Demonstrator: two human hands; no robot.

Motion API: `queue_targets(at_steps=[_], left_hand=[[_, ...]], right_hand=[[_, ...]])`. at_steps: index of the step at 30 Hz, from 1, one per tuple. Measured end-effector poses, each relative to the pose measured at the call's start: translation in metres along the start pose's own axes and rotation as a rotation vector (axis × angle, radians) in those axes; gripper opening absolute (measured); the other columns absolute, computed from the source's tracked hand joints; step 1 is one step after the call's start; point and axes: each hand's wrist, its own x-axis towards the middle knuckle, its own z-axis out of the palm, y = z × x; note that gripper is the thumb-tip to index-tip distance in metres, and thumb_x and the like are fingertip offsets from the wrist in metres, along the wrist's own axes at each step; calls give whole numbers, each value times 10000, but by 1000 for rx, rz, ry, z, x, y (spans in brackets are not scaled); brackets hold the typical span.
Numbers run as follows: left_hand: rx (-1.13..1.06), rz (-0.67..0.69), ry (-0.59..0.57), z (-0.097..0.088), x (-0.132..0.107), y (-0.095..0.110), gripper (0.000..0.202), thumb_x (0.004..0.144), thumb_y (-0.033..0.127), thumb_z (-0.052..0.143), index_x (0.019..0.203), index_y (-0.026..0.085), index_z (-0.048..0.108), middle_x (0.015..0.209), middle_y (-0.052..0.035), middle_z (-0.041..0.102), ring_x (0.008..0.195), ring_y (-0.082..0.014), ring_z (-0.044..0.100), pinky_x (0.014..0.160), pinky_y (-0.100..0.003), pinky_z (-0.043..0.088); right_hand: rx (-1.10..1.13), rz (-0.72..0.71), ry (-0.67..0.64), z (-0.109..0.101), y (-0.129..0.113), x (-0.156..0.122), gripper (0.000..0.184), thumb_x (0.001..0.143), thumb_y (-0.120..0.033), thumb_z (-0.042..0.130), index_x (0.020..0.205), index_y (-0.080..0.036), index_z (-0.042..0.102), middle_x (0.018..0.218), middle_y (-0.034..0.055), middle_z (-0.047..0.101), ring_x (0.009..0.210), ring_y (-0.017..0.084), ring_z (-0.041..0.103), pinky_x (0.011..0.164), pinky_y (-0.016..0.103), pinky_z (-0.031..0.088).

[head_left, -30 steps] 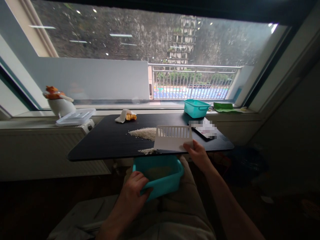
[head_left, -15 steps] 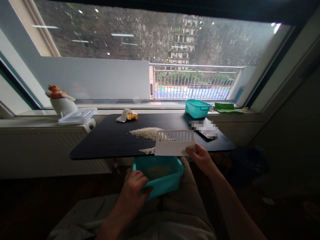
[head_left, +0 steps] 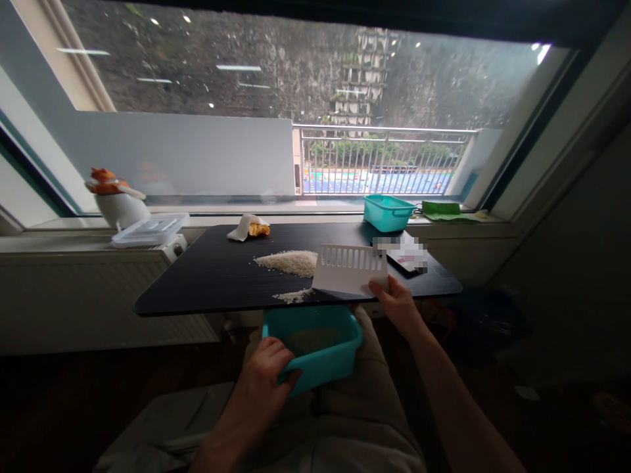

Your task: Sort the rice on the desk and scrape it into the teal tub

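On the dark tabletop [head_left: 207,276] lies a heap of white rice [head_left: 290,263], with a smaller scatter of grains close to the front edge. My right hand [head_left: 397,302] grips the lower right corner of a white slotted plastic scraper [head_left: 345,279], tilted just right of the heap and hiding part of it. Below the table edge, my left hand [head_left: 269,364] holds the near left rim of a teal plastic basin [head_left: 325,368] on my lap. Some pale grains show dimly at its bottom.
A second teal basin [head_left: 387,213] stands at the back right, near a partly blurred package [head_left: 408,255]. Crumpled paper with something orange [head_left: 251,228] sits at the back. A clear lid [head_left: 150,230] and a white pot [head_left: 121,209] are at left, a green cloth [head_left: 441,211] at right.
My right hand has lifted the scraper slightly up and to the right, away from the table's front edge. My left hand and the basin have stayed in place.
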Motion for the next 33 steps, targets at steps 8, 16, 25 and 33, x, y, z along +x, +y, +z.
queue_targets(at_steps=[8, 16, 25, 33], left_hand=[[-4, 13, 5, 1, 0, -1, 182, 820, 139, 662, 678, 206, 569, 772, -12, 610, 830, -224, 554, 743, -347, 483], [0, 7, 7, 2, 0, -3, 188, 814, 132, 655, 669, 203, 558, 753, -14, 594, 827, -226, 549, 743, -351, 478], [5, 4, -10, 3, 0, -1, 208, 821, 144, 663, 658, 197, 547, 767, -20, 598, 834, -232, 555, 751, -356, 475], [13, -5, -4, 0, -1, -3, 195, 803, 114, 680, 677, 200, 558, 762, -12, 591, 842, -230, 548, 743, -343, 474]], right_hand=[[7, -3, 17, 0, -6, -3, 435, 729, -555, 711, 971, -194, 704, 900, 63, 769, 839, 258, 688, 811, 398, 546], [40, 8, -47, -3, -6, -18, 465, 721, -548, 743, 1021, -194, 720, 979, 70, 777, 912, 284, 702, 875, 432, 543], [62, 1, -65, -5, -11, -21, 437, 747, -515, 734, 1050, -201, 714, 1017, 63, 773, 956, 284, 701, 897, 439, 546], [44, -8, -33, 12, -6, -3, 437, 706, -531, 759, 967, -184, 716, 921, 71, 774, 863, 273, 699, 868, 438, 541]])
